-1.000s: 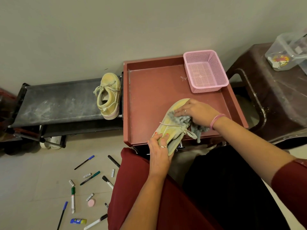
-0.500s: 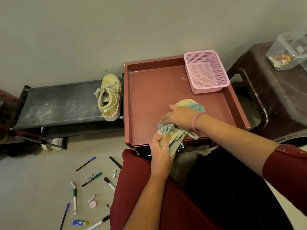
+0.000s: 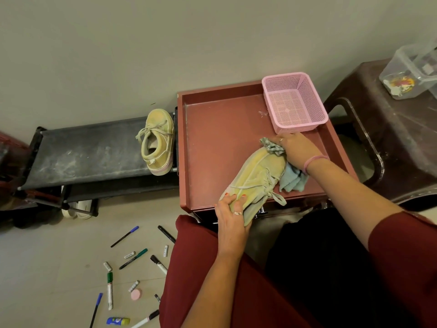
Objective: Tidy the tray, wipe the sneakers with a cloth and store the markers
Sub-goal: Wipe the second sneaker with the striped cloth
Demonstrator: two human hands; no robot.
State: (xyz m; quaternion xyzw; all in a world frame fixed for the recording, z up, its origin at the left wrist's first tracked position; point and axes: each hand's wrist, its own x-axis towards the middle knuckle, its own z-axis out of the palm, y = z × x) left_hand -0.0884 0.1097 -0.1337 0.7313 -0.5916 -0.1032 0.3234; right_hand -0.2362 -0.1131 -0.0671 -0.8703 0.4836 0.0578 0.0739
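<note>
A pale yellow sneaker lies on its side on the red-brown tray, heel toward me. My left hand grips its heel at the tray's front edge. My right hand holds a light blue-grey cloth against the sneaker's toe, just in front of the pink mesh basket. The second yellow sneaker stands on the black rack to the left. Several markers and pens lie scattered on the floor at lower left.
A dark brown plastic stool at the right carries a clear plastic box. White shoes sit under the rack. A pink round eraser and a small blue-yellow tube lie among the markers. The wall is close behind.
My right hand has swept the cloth from the sneaker's laces near the heel up along its side to the toe. My left hand has stayed on the heel.
</note>
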